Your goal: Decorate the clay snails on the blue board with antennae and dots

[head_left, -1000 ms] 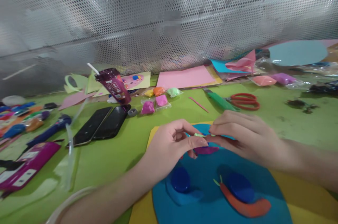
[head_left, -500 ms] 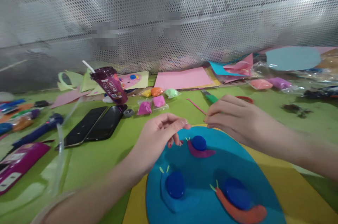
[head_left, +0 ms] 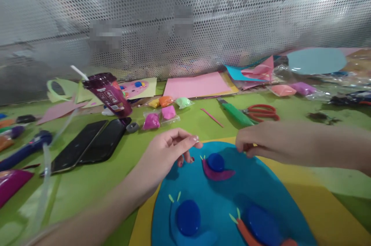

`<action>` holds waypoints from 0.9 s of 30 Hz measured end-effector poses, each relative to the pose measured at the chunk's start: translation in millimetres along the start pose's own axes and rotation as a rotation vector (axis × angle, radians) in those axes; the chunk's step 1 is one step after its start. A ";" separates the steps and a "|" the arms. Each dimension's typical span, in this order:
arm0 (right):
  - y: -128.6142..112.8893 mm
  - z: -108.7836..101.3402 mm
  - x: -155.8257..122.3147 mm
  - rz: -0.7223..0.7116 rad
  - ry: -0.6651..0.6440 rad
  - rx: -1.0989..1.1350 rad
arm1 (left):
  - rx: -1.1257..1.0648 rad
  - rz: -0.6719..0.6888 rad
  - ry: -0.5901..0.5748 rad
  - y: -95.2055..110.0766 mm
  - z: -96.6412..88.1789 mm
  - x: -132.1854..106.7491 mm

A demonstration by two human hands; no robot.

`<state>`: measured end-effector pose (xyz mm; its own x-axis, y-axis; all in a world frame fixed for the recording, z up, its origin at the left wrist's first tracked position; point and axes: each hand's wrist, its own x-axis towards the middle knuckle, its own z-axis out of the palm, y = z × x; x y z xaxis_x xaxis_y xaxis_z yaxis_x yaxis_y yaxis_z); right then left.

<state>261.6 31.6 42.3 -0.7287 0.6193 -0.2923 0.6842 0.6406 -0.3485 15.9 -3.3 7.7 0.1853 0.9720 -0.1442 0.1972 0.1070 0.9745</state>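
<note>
A blue foam disc lies on a yellow sheet in front of me. Three clay snails sit on it: a purple one at the top, a blue one at lower left, an orange one at lower right. My left hand hovers just left of the purple snail, thumb and fingers pinched together; what they hold, if anything, is too small to name. My right hand rests over the disc's upper right edge with its fingers curled in.
Two dark phones lie at left by a tipped purple cup with a straw. Clay packets, a green cutter, red scissors and pink paper sit behind. A perforated metal wall closes the back.
My hands were joined over the disc pinching a small green clay bit. They have drawn apart, the right one moving right, and the purple snail with its green feelers now shows between them.
</note>
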 end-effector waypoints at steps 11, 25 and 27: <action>-9.9 -2.7 9.6 -0.072 -0.048 0.034 | 0.015 0.000 -0.029 -0.5 -1.9 -0.6; 13.9 -2.1 22.2 -0.002 -0.141 0.317 | 0.012 -0.029 -0.012 -0.4 -1.2 -2.3; 13.1 -2.4 22.1 0.007 -0.143 0.314 | 0.015 -0.037 -0.016 0.4 -0.8 -1.8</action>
<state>254.5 54.8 33.4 -0.7356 0.5390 -0.4103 0.6636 0.4517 -0.5964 14.9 -4.9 8.4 0.1925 0.9641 -0.1832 0.2187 0.1398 0.9657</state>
